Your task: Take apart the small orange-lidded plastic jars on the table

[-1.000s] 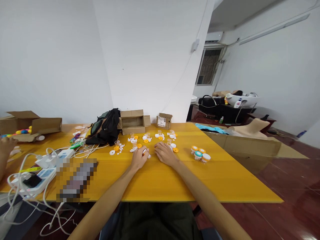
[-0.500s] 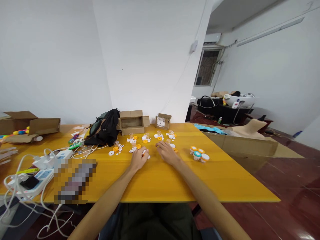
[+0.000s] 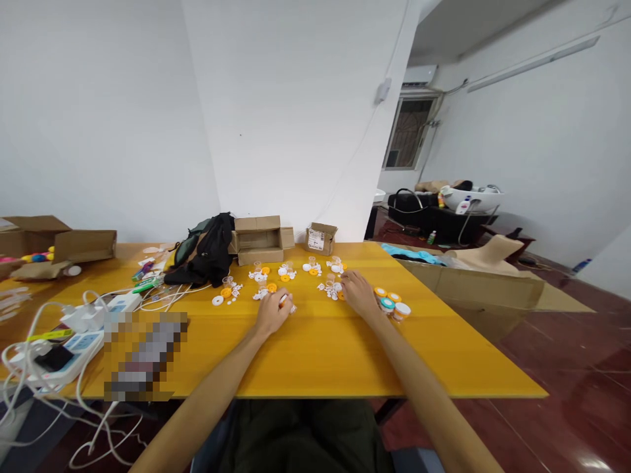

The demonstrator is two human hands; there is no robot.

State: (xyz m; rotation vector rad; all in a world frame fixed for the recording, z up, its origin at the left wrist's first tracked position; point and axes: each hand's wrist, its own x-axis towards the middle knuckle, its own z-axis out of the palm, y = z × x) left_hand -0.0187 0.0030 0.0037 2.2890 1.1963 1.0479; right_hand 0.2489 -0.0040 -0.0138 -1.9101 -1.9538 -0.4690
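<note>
My left hand (image 3: 272,314) rests low over the table, fingers closed around a small orange-and-white jar (image 3: 283,301) that they mostly hide. Small white pieces poke out beside its fingertips. My right hand (image 3: 359,293) is farther right, fingers apart and bent downward, with no object visible in it. Beside its fingertips lie an orange ring lid (image 3: 341,296) and a group of small white parts (image 3: 326,289) around a clear cup (image 3: 330,280). Just right of that hand stand several capped jars, including a teal-rimmed jar (image 3: 387,305) and a white-topped jar (image 3: 401,311).
More groups of clear cups, orange lids (image 3: 271,288) and white pieces lie across the table's middle. Behind them are an open cardboard box (image 3: 259,255), a smaller box (image 3: 321,239) and a black bag (image 3: 210,256). A power strip (image 3: 83,358) with tangled cables occupies the left.
My right hand has moved right, from above the middle groups toward the capped jars, uncovering a clear cup and white parts. My left hand stays nearly still around the jar.
</note>
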